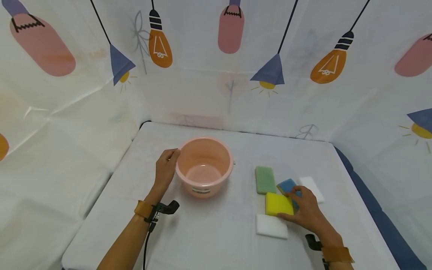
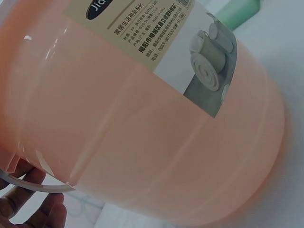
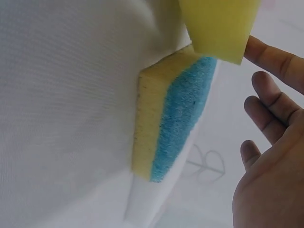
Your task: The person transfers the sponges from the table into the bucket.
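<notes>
A pink plastic bucket [image 1: 204, 180] stands upright, its inside visible from above. My left hand [image 1: 166, 167] holds it at the left of its rim; in the left wrist view the fingers [image 2: 47, 211] curl by the handle [image 2: 40, 186]. My right hand [image 1: 305, 210] pinches a yellow sponge [image 1: 278, 204] between thumb and forefinger, the other fingers [image 3: 270, 90] off it. Right behind that sponge lies a blue-and-yellow sponge [image 3: 183, 114], partly covered by the hand in the head view. A green sponge [image 1: 265, 180] and a white sponge [image 1: 271, 226] lie close by.
Another white sponge [image 1: 311, 189] lies beyond the right hand. All of it is on a white-covered table [image 1: 209, 240], with white printed sheeting [image 1: 202, 93] hanging behind and at the sides. A black cable [image 1: 146, 247] runs from the left wrist camera.
</notes>
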The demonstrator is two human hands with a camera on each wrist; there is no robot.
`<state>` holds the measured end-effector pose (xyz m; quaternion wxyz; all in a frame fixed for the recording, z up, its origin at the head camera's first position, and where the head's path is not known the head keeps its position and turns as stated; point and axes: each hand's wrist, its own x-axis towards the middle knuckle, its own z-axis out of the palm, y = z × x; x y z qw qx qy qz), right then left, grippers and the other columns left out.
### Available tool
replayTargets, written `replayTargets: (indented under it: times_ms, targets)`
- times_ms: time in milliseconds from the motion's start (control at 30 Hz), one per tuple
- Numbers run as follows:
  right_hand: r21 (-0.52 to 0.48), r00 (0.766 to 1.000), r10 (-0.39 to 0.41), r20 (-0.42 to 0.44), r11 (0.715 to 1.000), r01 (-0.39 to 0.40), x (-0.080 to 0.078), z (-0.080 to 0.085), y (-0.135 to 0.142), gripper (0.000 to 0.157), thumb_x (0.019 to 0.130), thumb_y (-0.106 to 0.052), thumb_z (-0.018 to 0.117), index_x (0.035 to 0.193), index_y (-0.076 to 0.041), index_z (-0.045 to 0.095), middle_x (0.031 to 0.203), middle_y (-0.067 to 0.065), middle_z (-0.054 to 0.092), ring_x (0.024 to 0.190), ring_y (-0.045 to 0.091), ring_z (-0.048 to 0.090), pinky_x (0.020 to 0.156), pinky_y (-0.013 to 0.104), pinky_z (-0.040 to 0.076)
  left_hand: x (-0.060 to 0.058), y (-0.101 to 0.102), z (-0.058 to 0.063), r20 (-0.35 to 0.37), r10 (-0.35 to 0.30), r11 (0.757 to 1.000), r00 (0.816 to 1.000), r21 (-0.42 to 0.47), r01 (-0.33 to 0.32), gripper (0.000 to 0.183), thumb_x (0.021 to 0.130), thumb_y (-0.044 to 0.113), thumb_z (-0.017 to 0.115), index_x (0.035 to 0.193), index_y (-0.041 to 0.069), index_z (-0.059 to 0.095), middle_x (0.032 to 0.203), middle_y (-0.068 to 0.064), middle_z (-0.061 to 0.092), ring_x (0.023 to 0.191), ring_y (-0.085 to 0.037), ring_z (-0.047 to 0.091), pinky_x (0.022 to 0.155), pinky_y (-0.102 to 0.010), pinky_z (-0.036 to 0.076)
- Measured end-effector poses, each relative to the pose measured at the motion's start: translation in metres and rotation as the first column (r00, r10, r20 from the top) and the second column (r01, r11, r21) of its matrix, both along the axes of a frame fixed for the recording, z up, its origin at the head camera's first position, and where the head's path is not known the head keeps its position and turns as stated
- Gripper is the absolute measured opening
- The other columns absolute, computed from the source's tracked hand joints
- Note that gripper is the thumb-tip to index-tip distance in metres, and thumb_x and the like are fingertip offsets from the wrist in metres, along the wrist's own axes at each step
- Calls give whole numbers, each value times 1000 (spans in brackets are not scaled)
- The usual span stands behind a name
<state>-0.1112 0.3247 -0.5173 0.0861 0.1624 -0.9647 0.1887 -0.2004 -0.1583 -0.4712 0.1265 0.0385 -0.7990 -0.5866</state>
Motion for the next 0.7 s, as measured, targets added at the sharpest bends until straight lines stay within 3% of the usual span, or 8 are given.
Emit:
replayTargets:
  times_ms: [200, 700]
  targets:
    - [-5, 998, -55, -19, 998, 55, 1, 13, 1, 66, 64, -47, 93, 109, -4, 70, 119, 17, 43, 109, 39, 41, 92, 61, 31, -1, 1, -3, -10, 7, 1000, 1000, -4, -7, 50, 101, 51, 53, 124, 9, 69, 123, -4, 62, 101, -21, 59, 79, -35, 49]
    - [-45, 981, -16, -195, 999, 8, -17, 61, -4, 62, 59, -28, 96, 107, -3, 68, 116, 20, 45, 108, 43, 40, 88, 64, 31, -2, -1, -2, -33, -1, 1000, 999, 14, 2, 49, 102, 49, 53, 123, 8, 70, 124, -5, 61, 102, -22, 60, 81, -38, 49]
